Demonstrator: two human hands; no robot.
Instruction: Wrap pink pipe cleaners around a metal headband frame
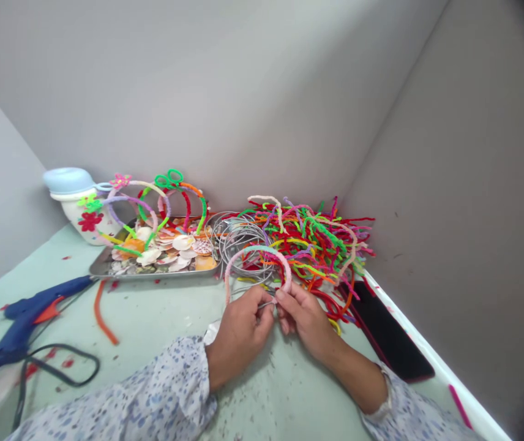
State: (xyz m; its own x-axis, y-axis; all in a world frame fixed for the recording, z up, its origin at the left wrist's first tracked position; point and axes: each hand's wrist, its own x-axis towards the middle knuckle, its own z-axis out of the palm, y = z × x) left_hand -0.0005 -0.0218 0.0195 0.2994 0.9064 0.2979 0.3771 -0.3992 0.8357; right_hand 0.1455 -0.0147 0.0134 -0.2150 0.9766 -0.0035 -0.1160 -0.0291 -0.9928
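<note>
Above the pale green surface (170,318), both hands, left (242,327) and right (306,320), pinch a fuzzy headband (258,249). Tangled pipe cleaners (321,239) lie behind.

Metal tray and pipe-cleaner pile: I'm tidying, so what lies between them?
In the head view, loosely coiled grey wire lies between the metal tray and pipe-cleaner pile.

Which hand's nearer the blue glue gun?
Left. The left hand is right of the glue gun, clear of it; the right hand is farther right, at the right end of the wrapped headband.
</note>
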